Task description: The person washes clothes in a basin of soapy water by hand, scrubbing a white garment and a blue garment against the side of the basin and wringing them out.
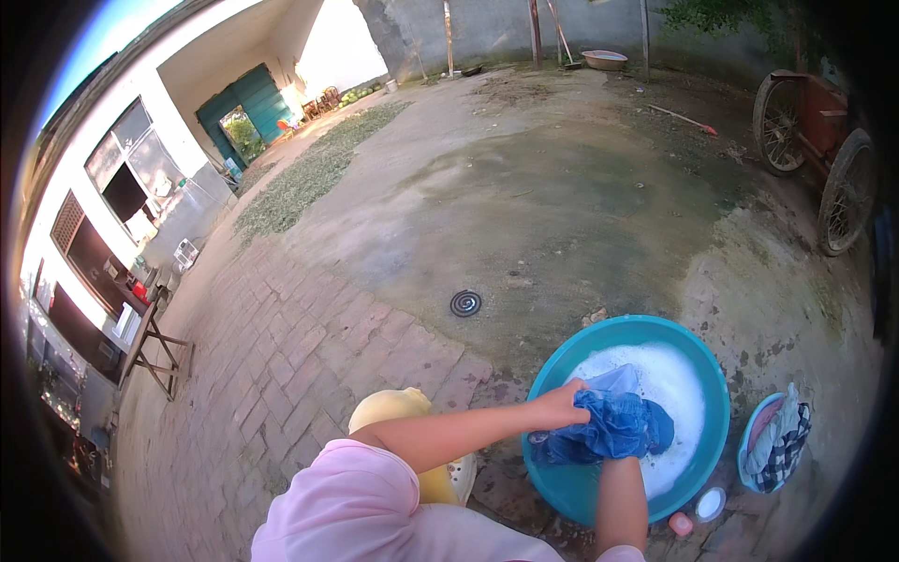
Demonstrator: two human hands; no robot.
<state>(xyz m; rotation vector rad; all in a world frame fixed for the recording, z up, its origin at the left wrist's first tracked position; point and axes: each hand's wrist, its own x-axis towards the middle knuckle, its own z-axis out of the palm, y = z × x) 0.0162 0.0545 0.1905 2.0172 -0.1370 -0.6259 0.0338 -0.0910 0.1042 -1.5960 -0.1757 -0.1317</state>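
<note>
Wet blue denim cloth (609,425) is bunched up over a large teal plastic basin (718,393). My left hand (564,406) grips its left side, thumb and fingers closed on the fabric. From below reaches my right forearm, and the folds cover most of my right hand (621,465), so its fingers are hidden. White suds (680,393) fill much of the basin around the cloth. A paler blue piece of fabric (618,379) shows just behind the bunched denim.
Right of the basin sits a smaller basin (746,449) of clothes, including a checked one (783,453). A pink soap-like block (680,523) and a small round white-topped container (710,504) lie near the rim. A black coil (465,303) rests on the concrete ahead; a two-wheeled cart (815,140) stands far right.
</note>
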